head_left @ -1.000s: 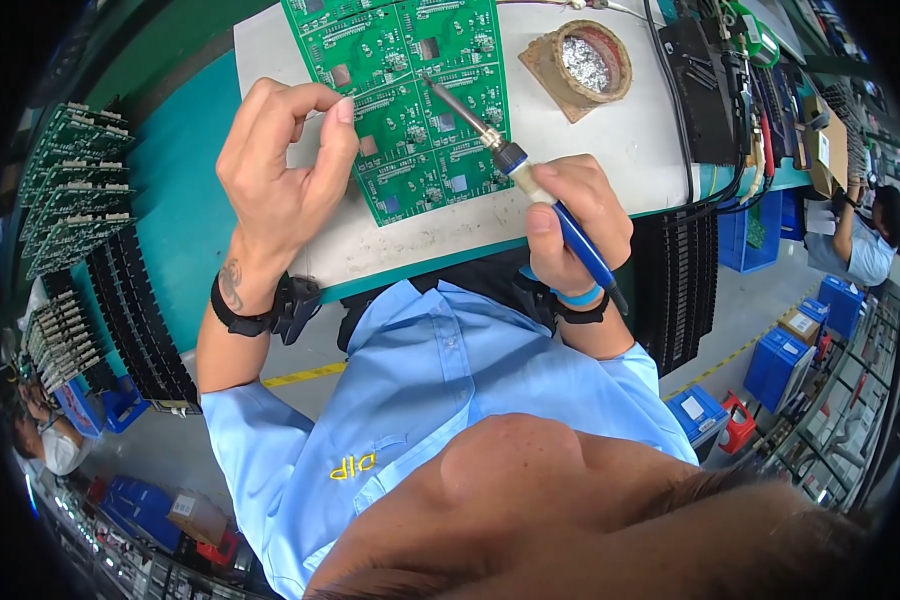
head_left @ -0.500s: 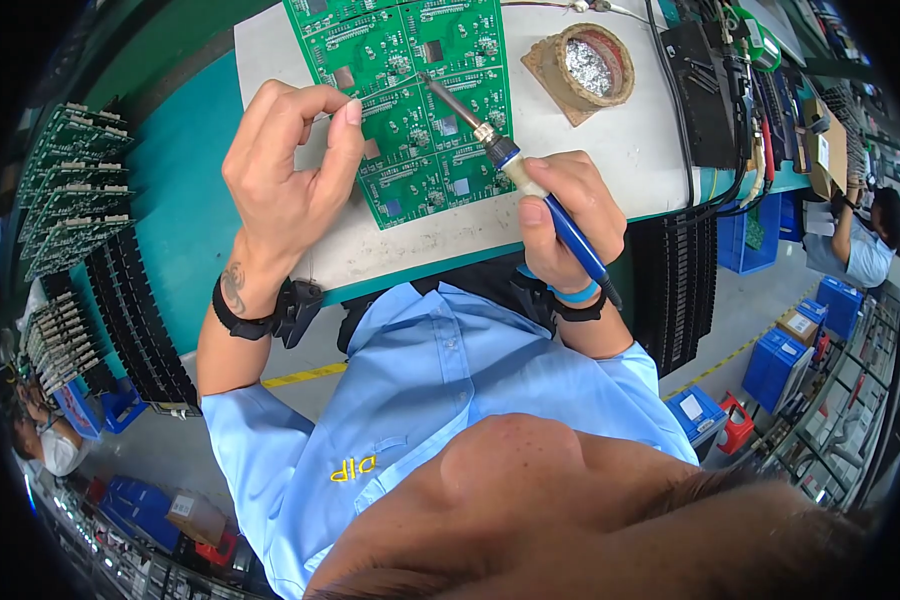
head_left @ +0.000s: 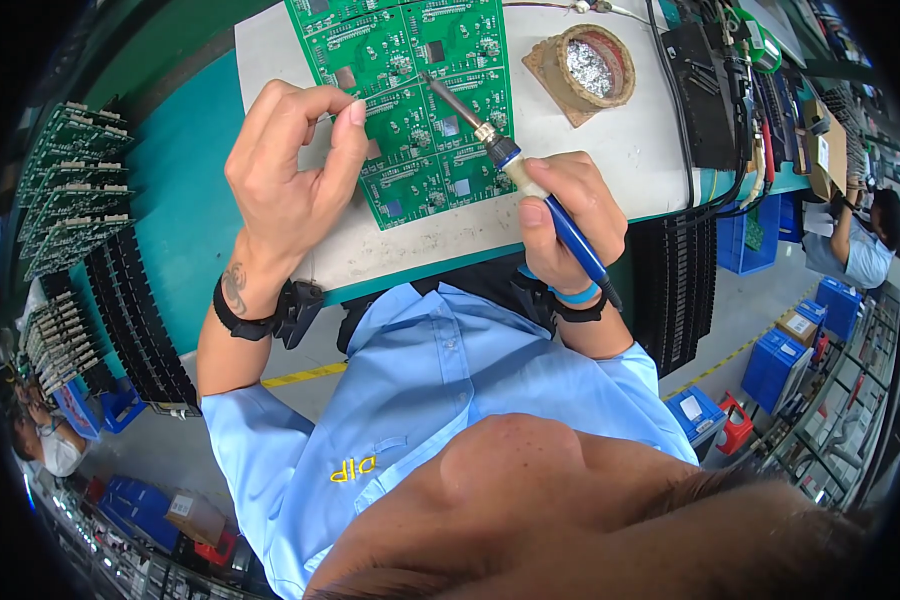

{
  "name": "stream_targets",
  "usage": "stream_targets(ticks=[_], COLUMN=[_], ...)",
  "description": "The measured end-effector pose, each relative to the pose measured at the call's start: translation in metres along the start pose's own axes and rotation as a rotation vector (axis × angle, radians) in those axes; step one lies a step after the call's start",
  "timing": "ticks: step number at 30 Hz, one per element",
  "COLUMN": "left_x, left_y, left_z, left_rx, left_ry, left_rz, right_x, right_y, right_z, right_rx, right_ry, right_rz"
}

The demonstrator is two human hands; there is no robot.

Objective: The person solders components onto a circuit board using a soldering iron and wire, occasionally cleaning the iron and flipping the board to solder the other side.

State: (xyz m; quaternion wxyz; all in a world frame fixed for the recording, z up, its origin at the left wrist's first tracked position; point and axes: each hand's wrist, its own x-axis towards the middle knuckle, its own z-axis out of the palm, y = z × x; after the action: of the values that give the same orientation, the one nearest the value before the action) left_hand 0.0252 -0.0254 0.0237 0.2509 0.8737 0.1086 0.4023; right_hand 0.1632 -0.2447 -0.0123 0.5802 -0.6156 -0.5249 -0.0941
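A blue-handled soldering iron (head_left: 578, 240) is gripped pen-like in my right hand (head_left: 582, 205). Its metal tip points up and left and meets the green circuit board panel (head_left: 405, 135), near the seam between two boards. The panel lies flat, with repeated rows of small parts and several square chips. Over the panel's left edge is my left hand (head_left: 295, 165), thumb and forefinger pinched together close to the iron's tip. Whatever those fingertips hold is too thin to make out.
A round brown pot (head_left: 590, 70) with silvery scraps stands right of the panel on a wooden base. Cables and tools crowd the bench's right end. At far left stand racked green boards (head_left: 75, 190). Blue bins (head_left: 775, 365) and co-workers are beyond the bench.
My left hand has shifted very slightly right. The soldering iron and the panel look almost the same as before.
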Motion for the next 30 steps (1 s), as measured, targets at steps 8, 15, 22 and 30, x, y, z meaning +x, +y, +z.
stream_targets(ticks=[8,15,22,30], left_x=[-0.0002,-0.0006,-0.0007,-0.0007], left_y=[0.0004,-0.0001,0.0011,0.0022], left_z=[0.0008,0.0035,0.0041,0.0041], left_rx=[0.021,0.011,0.009,0.001], left_ry=[-0.02,-0.031,-0.049,-0.055], left_rz=[-0.011,0.0,-0.012,-0.014], right_x=[0.0012,0.0002,-0.0024,-0.0018], right_y=[-0.0013,-0.0043,-0.0053,-0.0071], right_z=[-0.0003,-0.0018,-0.0021,-0.0039], right_rx=[-0.013,-0.034,-0.036,-0.043], right_ry=[-0.015,-0.041,-0.044,-0.054], right_rz=[-0.016,-0.016,-0.007,-0.003])
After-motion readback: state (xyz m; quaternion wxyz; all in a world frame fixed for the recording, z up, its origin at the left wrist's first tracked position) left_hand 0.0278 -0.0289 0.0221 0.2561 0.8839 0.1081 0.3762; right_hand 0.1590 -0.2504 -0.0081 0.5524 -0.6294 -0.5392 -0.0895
